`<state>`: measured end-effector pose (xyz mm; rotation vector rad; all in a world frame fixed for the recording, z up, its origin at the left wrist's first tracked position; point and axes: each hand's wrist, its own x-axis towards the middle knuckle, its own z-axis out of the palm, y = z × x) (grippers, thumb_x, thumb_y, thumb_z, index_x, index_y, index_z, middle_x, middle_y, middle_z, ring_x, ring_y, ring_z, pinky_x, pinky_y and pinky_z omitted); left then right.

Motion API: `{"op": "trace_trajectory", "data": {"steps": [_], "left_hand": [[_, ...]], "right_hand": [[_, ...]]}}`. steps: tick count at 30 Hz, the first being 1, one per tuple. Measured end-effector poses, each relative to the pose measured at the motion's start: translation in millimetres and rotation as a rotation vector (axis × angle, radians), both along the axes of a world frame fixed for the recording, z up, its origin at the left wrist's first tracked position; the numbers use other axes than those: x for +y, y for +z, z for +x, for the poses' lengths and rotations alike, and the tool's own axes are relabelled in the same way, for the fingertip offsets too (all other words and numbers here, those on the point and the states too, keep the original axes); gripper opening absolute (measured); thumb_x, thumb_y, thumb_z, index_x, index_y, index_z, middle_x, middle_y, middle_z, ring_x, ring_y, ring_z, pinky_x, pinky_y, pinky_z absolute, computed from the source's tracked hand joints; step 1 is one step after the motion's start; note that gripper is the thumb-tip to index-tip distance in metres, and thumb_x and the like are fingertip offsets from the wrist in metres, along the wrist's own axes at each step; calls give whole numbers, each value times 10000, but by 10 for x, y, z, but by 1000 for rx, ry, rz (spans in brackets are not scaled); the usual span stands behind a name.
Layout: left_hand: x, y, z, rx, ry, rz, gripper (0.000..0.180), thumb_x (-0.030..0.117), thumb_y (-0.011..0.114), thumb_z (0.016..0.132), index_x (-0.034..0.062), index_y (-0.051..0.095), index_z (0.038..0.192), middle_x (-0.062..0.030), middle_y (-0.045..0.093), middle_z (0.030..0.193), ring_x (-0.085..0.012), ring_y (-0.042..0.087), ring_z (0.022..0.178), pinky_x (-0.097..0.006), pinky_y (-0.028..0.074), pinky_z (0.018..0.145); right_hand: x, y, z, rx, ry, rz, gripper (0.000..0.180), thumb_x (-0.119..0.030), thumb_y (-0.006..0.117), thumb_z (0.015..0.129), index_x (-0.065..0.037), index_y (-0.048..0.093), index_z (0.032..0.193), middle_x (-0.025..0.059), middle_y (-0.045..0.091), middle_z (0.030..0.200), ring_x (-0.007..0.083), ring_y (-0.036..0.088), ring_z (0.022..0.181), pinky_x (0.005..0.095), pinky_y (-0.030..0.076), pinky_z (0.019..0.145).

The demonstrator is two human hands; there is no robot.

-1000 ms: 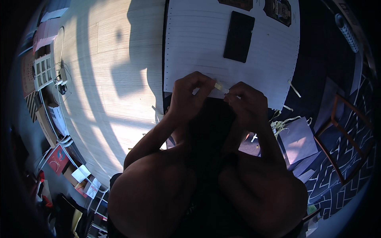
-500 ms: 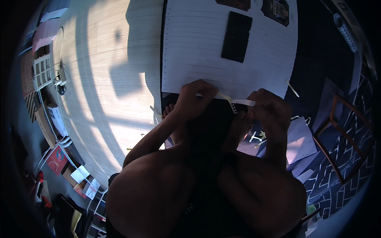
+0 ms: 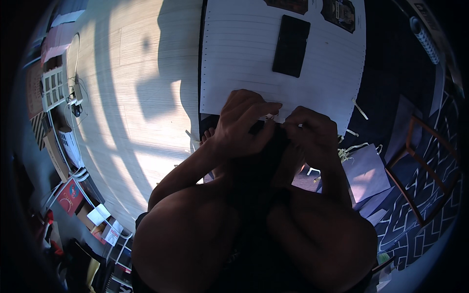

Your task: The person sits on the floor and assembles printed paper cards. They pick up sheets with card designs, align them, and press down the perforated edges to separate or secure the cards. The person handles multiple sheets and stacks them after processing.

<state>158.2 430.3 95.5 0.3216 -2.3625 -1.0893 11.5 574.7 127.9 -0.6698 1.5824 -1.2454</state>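
My left hand (image 3: 244, 122) is closed in a pinch at the near edge of the white lined sheet (image 3: 234, 63). A small piece of a pale strip (image 3: 270, 116) shows between its thumb and fingers. Close beside it, my right hand (image 3: 315, 134) is also closed, its fingertips almost meeting the left hand's. A scrap of white shows among the right fingers, but most of what they grip is hidden. Beyond both hands, a dark flat rectangular object (image 3: 291, 45) lies on the sheet.
Two dark picture cards (image 3: 339, 14) lie at the sheet's far end. Curled pale strips (image 3: 346, 154) and a paper sheet (image 3: 366, 173) lie on the right. A brown wooden frame (image 3: 410, 151) stands farther right. Cables (image 3: 75, 97) and a white rack edge the sunlit floor on the left.
Both hands have come together, the right moving left. The notched white strip stretched between them is now mostly hidden by fingers. Curled strips beside the right forearm have come into sight.
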Motion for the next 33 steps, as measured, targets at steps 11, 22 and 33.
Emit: {"op": "trace_trajectory", "data": {"steps": [11, 22, 33], "left_hand": [[-34, -35, 41, -74, 281, 1211, 192, -26, 664, 917, -35, 655, 1108, -147, 740, 980, -186, 709, 994, -339, 551, 916], [-113, -107, 95, 27, 245, 1257, 199, -10, 577, 940, -41, 653, 1122, -190, 731, 1042, -233, 701, 1057, -369, 521, 992], [-166, -83, 81, -190, 284, 817, 260, -82, 560, 912, -53, 624, 1162, -186, 720, 1091, -256, 684, 1122, -389, 505, 1019]], "right_hand": [[-175, -396, 32, 333, -73, -178, 260, -69, 740, 832, -33, 681, 1082, 114, 687, 1062, 232, 638, 1047, 354, 499, 897], [-245, -551, 164, 113, -6, -63, 126, -65, 692, 894, -26, 665, 1011, 90, 681, 971, 199, 668, 890, 337, 508, 811], [-319, -706, 158, 177, -58, -63, 254, -169, 706, 911, -22, 633, 1104, 117, 673, 999, 196, 653, 892, 345, 508, 813]]}}
